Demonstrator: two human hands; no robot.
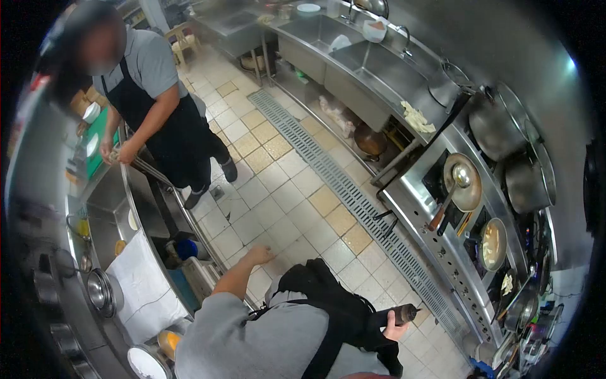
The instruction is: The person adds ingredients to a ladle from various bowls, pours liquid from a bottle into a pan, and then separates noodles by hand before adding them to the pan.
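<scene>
Here, the right hand (pixel 396 330) wraps firmly around a dark, cylindrical squeeze bottle (pixel 403 314) beside the body, probably leaving its pointed nozzle unobstructed. The left hand (pixel 257 255), over the pale tiled floor (pixel 265 215), seems free; its finger spread I cannot tell. A round metal pan (pixel 501 239) sits on the stainless-steel stove (pixel 416 208), presumably for heat.

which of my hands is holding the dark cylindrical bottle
Your right hand, at lower right, grips the dark cylindrical bottle; your left hand, stretched out above the pale tiled floor, shows nothing in it.
</scene>
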